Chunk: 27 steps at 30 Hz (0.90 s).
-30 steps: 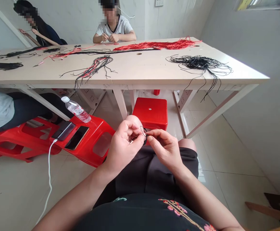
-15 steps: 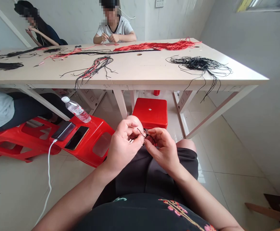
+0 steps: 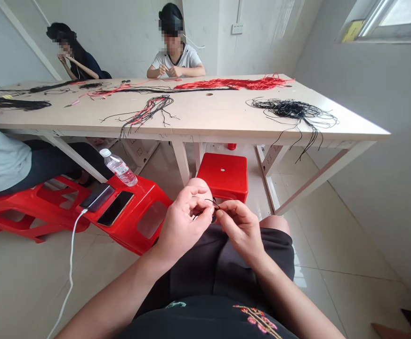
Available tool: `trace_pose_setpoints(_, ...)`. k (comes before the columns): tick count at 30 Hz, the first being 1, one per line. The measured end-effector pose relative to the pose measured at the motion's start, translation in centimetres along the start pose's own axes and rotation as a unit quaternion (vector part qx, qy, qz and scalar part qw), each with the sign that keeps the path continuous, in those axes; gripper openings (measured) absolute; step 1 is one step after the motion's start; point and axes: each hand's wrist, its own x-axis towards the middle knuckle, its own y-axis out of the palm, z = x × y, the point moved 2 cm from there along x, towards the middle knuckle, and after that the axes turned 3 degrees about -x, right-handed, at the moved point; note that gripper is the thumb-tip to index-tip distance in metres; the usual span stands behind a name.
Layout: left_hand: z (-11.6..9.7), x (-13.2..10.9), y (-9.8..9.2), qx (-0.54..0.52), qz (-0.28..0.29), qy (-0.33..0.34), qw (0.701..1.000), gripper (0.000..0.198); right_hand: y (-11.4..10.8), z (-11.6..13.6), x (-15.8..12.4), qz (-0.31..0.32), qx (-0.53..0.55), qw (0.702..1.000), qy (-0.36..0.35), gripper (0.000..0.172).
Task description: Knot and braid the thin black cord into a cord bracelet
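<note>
Above my lap, a thin black cord (image 3: 210, 201) runs between my fingertips, with a small bend showing at the top. My left hand (image 3: 187, 214) pinches it between thumb and fingers. Close against it from the right, my right hand (image 3: 240, 223) grips the cord too, thumb pressed to the index finger. Much of the cord is hidden behind my fingers, and whether it is knotted I cannot make out. Both hands are held in front of my bare knee (image 3: 200, 186).
A long table (image 3: 205, 110) bears black cords (image 3: 293, 109), red cords (image 3: 233, 84) and a mixed bundle (image 3: 149, 110). Red stools (image 3: 222, 172) stand below. At left, one holds a water bottle (image 3: 120, 168), phone (image 3: 115, 208) and power bank (image 3: 97, 197). Co-workers (image 3: 177, 61) sit around.
The view has tilted up a little, so the table and stools sit lower. My right fingertips have closed on the cord near the left ones, and its loop looks smaller.
</note>
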Motion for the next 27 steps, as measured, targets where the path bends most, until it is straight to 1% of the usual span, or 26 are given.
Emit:
trace_pose_setpoints(3,0.0,-0.2,-0.2,-0.001,-0.005,-0.003,1.0,0.024,0.6,0.1,-0.1,0.004,0.061,0.997,0.036,0.007)
trace_pose_setpoints(5,-0.1,-0.4,-0.5,-0.006,0.003,-0.01,1.0,0.015,0.9,0.2,-0.1,0.008,0.078,0.996,0.036,0.007)
trace_pose_setpoints(7,-0.1,-0.6,-0.7,-0.013,0.018,-0.025,0.999,0.01,1.2,0.2,-0.3,0.014,0.084,0.996,0.03,0.009)
trace_pose_setpoints(10,0.1,-0.7,-1.2,-0.053,0.042,-0.054,0.996,0.013,1.7,-0.2,-0.5,0.037,0.097,0.994,0.04,0.013)
trace_pose_setpoints(13,0.3,-0.8,-1.8,-0.101,0.058,-0.083,0.99,0.017,2.2,-0.8,-0.8,0.069,0.131,0.986,0.082,0.019)
trace_pose_setpoints(15,0.5,-0.7,-2.1,-0.118,0.07,-0.111,0.984,0.019,2.5,-1.1,-1.0,0.087,0.157,0.977,0.118,0.023)
trace_pose_setpoints(17,0.6,-0.7,-2.3,-0.132,0.082,-0.132,0.979,0.02,2.8,-1.3,-1.1,0.089,0.192,0.966,0.151,0.025)
trace_pose_setpoints(20,0.5,-0.7,-2.3,-0.142,0.068,-0.131,0.979,0.019,3.4,-1.4,-1.2,0.089,0.275,0.941,0.177,0.025)
trace_pose_setpoints(21,0.4,-0.7,-2.2,-0.143,0.063,-0.129,0.979,0.019,3.6,-1.5,-1.3,0.097,0.306,0.93,0.179,0.024)
trace_pose_setpoints(24,0.3,-0.7,-2.2,-0.139,0.051,-0.119,0.982,0.021,4.0,-2.0,-1.1,0.146,0.374,0.9,0.168,0.018)
trace_pose_setpoints(26,0.5,-0.5,-2.8,-0.126,0.031,-0.103,0.986,0.02,3.6,-2.7,-0.5,0.193,0.382,0.889,0.162,0.016)
trace_pose_setpoints(27,0.8,-0.3,-3.3,-0.114,0.014,-0.088,0.989,0.019,3.1,-3.2,0.1,0.227,0.364,0.889,0.16,0.016)
